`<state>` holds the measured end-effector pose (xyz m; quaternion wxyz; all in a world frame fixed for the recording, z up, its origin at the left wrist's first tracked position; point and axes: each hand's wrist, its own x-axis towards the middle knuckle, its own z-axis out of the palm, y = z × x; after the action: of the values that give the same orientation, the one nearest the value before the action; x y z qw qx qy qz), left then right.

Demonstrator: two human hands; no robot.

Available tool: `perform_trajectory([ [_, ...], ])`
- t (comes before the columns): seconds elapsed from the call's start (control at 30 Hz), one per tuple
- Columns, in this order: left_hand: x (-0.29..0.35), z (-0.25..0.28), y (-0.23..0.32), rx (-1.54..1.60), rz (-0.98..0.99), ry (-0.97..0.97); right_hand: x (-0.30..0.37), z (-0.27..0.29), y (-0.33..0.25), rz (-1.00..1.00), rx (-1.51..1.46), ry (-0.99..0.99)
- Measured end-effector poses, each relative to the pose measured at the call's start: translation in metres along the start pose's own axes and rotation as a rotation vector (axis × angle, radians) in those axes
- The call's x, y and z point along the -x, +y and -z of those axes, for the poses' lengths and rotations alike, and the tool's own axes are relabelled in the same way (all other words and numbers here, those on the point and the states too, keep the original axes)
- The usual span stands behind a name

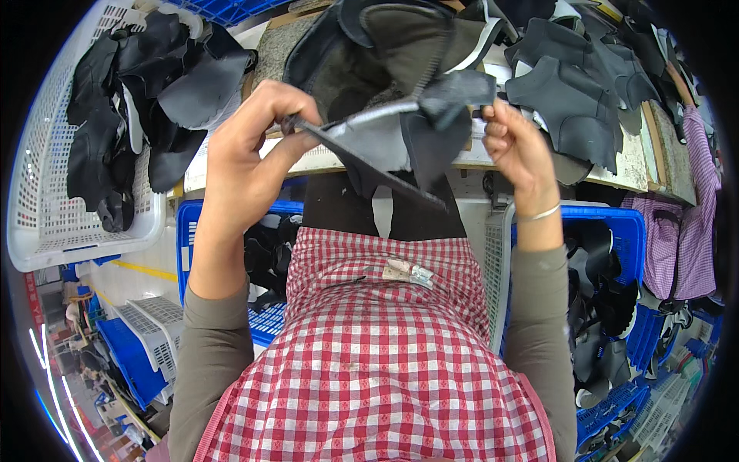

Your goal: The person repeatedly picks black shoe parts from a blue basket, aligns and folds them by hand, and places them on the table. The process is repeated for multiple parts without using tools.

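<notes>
A black shoe-upper piece (439, 146) with a pale grey inner face is stretched between my two hands, above the near edge of the workbench. My left hand (258, 146) is closed, pinching its left end between thumb and fingers. At the other end, my right hand (517, 146) pinches the piece's upper right corner, fingers curled. The part between the hands hangs folded, its lower tip pointing down, and is slightly blurred. Right behind it lies a large dark rounded form (369, 58) with a brownish inside, partly covered by the piece.
A white plastic basket (46, 181) heaped with black cut pieces (154, 92) stands left. More flat black pieces (566, 100) lie on the bench at right. Blue crates (635, 231) with dark pieces sit below on both sides. Another person's checked sleeve (700, 154) shows far right.
</notes>
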<state>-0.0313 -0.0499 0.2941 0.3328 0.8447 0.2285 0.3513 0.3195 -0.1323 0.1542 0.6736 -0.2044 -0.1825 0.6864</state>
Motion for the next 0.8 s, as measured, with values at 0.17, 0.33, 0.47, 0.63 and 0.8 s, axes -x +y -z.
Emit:
perform_trajectory([
  [0.17, -0.021, -0.008, -0.007, -0.021, 0.023, -0.012, 0.069, -0.001, 0.069, 0.018, 0.15, -0.134],
  [0.33, -0.025, -0.013, 0.001, -0.069, -0.103, -0.132, 0.06, -0.037, 0.11, -0.07, -0.064, 0.035],
  [0.47, -0.012, -0.008, 0.006, -0.089, -0.116, -0.149, 0.041, -0.056, 0.117, -0.224, -0.263, -0.135],
  [0.63, 0.005, 0.002, 0.007, -0.239, -0.183, -0.091, 0.025, -0.082, 0.082, 0.08, -0.675, -0.222],
  [0.8, 0.009, -0.008, 0.007, -0.256, -0.272, -0.005, 0.015, -0.118, 0.059, 0.781, 0.961, -0.316],
])
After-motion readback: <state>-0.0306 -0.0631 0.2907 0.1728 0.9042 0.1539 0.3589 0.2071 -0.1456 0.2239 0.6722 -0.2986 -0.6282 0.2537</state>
